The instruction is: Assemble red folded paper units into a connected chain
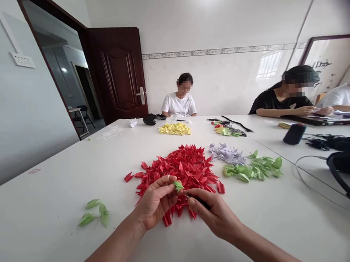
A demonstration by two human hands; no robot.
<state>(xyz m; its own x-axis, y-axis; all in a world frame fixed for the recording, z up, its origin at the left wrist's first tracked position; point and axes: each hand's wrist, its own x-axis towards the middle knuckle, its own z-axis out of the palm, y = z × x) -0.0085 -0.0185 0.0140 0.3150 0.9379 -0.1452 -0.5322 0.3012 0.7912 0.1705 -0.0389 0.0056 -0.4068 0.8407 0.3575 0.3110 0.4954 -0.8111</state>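
Hands close: our left hand (pixel 156 202) pinches a green folded-paper piece (pixel 178 185), our right hand (pixel 215 216) grips a thin black rod (pixel 200 201) just beside it.

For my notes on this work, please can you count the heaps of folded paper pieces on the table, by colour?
Red heap: 1
Yellow heap: 1
Lilac heap: 1
Green heaps: 2
Mixed-colour heap: 1
Total: 6
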